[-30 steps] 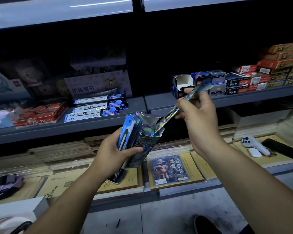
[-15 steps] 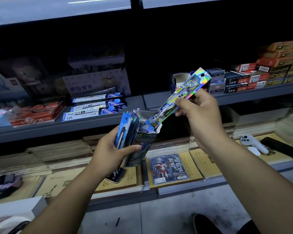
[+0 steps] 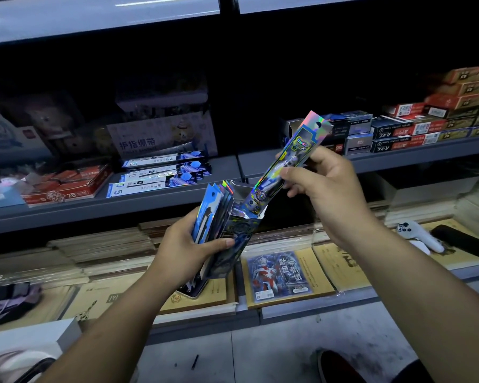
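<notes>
My right hand (image 3: 327, 194) pinches a long, glossy holographic packet (image 3: 288, 161), tilted, its lower end at the mouth of the open box (image 3: 239, 230). My left hand (image 3: 188, 250) grips that box with flat blue packets (image 3: 208, 217). Behind, dim grey metal shelving (image 3: 67, 214), stacked cartons (image 3: 398, 131).

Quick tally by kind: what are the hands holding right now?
Long holographic foil packet, right hand: 1
Open shiny blue cardboard box, left hand: 1
Fanned bunch of blue card packets, left hand: 1 bunch, too overlapped to count singly
Total: 3
</notes>
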Available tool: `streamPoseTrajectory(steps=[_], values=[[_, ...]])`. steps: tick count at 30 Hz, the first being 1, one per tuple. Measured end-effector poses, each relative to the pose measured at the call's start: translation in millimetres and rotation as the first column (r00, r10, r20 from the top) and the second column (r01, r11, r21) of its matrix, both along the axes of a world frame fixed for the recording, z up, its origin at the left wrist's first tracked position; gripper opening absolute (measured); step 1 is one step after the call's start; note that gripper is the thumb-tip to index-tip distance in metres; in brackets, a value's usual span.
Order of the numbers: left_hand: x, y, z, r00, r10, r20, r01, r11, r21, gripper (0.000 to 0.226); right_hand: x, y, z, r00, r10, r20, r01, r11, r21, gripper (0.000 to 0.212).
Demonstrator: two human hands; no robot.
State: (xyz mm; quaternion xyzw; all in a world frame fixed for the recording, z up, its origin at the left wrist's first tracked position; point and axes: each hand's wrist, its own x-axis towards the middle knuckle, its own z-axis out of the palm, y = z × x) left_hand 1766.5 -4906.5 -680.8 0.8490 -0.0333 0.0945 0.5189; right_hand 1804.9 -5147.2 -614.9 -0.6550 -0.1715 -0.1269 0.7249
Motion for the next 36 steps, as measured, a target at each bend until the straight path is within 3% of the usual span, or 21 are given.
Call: streamPoseTrajectory(steps=[9,13,18,23,26,32,36], values=[[-1.9,-4.8,1.5,0.996,-0.069,-0.054,0.071,0.997,0.021,0.051,2.7,-2.3,1.1,0.999,0.017,-0.043,-0.014,0.998,0.064,0.023],[-2.9,-7.7,2.9,0.996,-0.077,-0.054,0.076,0.997,-0.010,0.051,1.9,-2.5,-2.3,0.999,0.040,-0.025,-0.042,0.997,-0.068,0.016],[-1.9,-4.4,2.0,0.997,-0.062,-0.049,0.061,0.998,-0.020,0.052,-2.6,4.8,-10.4,0.996,0.073,-0.054,-0.089,0.905,-0.416,0.009],[-1.4,-1.8,-0.1,0.998,-0.052,-0.039,0.053,0.999,0.007,0.049,-5.8,8.0,-6.4,0.992,-0.083,0.093,0.098,0.978,-0.183,0.007],[-1.1,-2.2,-1.0,0.998,-0.047,-0.034,0.047,0.999,0.020,0.052,-6.3,8.3,-8.5,0.982,-0.091,0.163,0.126,0.968,-0.217,0.014],[1.1,-1.0,-1.8,0.999,-0.038,-0.033,0.040,0.998,0.039,0.051,-6.6,15.1,-23.8,0.987,0.003,0.160,0.107,0.727,-0.678,0.018],[3.5,3.5,-5.0,0.999,-0.016,-0.037,0.019,0.995,0.095,0.050,-8.0,18.8,-26.6,0.989,0.051,0.136,0.071,0.645,-0.761,0.013]])
